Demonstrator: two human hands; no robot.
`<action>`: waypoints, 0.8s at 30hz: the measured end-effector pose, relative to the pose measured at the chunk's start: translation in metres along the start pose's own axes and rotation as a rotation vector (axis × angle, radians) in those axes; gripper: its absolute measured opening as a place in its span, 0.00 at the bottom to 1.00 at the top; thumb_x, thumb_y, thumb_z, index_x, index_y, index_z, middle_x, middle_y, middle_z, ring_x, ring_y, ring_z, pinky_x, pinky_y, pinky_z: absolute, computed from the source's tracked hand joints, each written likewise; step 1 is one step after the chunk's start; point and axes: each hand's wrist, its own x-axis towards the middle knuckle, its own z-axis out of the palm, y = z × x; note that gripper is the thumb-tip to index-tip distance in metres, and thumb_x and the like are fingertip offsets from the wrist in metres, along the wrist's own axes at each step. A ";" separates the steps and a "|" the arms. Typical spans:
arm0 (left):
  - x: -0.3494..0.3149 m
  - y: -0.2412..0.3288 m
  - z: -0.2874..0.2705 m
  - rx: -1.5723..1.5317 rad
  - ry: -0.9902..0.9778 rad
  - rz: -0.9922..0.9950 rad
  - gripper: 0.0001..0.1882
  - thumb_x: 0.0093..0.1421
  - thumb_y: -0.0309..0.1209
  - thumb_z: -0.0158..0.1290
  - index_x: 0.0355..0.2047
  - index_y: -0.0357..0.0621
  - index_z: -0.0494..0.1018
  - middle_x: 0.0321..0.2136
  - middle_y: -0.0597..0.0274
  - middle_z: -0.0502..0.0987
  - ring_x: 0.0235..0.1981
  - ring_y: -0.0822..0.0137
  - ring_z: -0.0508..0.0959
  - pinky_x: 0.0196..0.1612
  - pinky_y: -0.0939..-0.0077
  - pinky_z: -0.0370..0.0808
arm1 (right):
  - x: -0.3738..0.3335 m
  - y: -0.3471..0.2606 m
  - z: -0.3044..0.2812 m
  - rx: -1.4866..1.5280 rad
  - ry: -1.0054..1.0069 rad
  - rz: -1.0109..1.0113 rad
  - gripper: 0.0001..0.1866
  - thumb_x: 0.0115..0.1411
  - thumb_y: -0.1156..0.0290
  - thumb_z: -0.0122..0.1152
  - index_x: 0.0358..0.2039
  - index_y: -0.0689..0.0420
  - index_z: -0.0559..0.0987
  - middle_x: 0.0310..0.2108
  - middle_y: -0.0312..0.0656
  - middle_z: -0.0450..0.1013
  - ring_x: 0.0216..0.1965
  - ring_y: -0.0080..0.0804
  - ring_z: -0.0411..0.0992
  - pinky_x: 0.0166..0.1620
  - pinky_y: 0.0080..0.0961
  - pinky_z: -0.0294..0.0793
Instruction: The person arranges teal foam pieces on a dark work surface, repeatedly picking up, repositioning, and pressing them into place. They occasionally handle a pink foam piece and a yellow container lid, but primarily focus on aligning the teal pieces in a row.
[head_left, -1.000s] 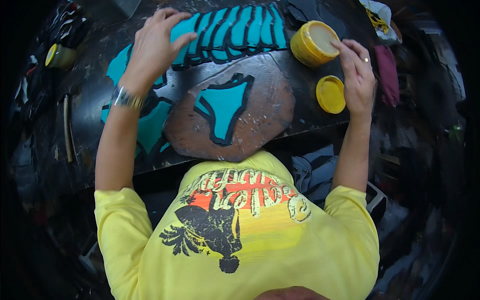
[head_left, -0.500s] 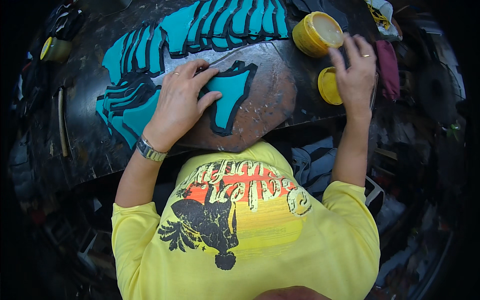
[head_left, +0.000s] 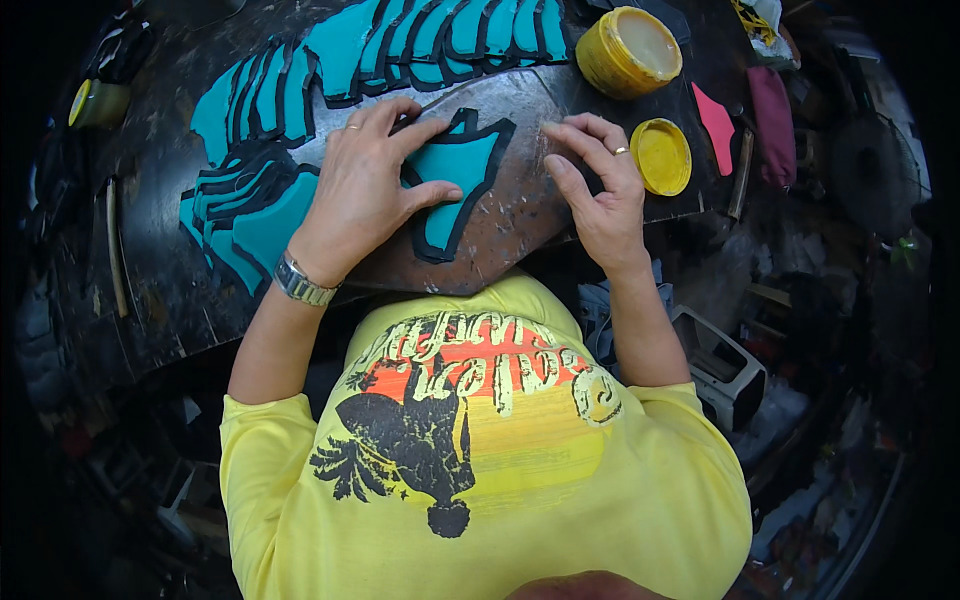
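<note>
A teal cut piece with a black border (head_left: 458, 165) lies on a worn brown board (head_left: 530, 200). My left hand (head_left: 365, 185) rests over its left side, thumb and index finger spread on the teal surface. My right hand (head_left: 605, 190) hovers over the board's right side, fingers bent, with a gap between thumb and fingertips; I see nothing held. To its upper right stands an open yellow tub (head_left: 603, 62) with pale contents. Nearer that hand lies a round yellow lid (head_left: 661, 157).
Overlapping teal pieces (head_left: 345, 50) fan out along the back, with another stack (head_left: 270, 230) at the left. A pink piece (head_left: 713, 125), a wooden-looking stick (head_left: 741, 175) and a maroon cloth (head_left: 775, 130) lie right. A thin rod (head_left: 117, 250) and a yellow-lidded jar (head_left: 98, 103) sit far left.
My right hand has moved left and nearer, from beside the tub and lid to over the board. The pink piece now shows. My left hand stays on the teal piece.
</note>
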 end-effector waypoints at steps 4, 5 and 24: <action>-0.008 0.005 0.005 0.120 0.056 0.051 0.34 0.49 0.45 0.71 0.55 0.46 0.78 0.56 0.54 0.74 0.59 0.54 0.71 0.58 0.55 0.67 | 0.001 0.008 0.001 -0.074 0.071 -0.053 0.23 0.59 0.69 0.71 0.56 0.54 0.82 0.54 0.48 0.71 0.55 0.42 0.70 0.59 0.35 0.69; -0.008 0.006 0.005 0.092 0.034 0.032 0.33 0.49 0.44 0.72 0.53 0.45 0.78 0.55 0.54 0.74 0.59 0.53 0.71 0.58 0.55 0.68 | 0.001 0.009 0.000 -0.073 0.082 -0.053 0.25 0.59 0.69 0.71 0.58 0.53 0.81 0.55 0.48 0.71 0.56 0.43 0.69 0.60 0.35 0.69; 0.032 0.026 0.005 -0.427 -0.100 -0.104 0.17 0.60 0.27 0.64 0.49 0.38 0.77 0.46 0.49 0.82 0.43 0.48 0.82 0.48 0.66 0.78 | -0.002 0.023 -0.006 0.002 0.035 -0.026 0.22 0.69 0.56 0.59 0.60 0.51 0.80 0.62 0.52 0.68 0.65 0.50 0.62 0.67 0.41 0.59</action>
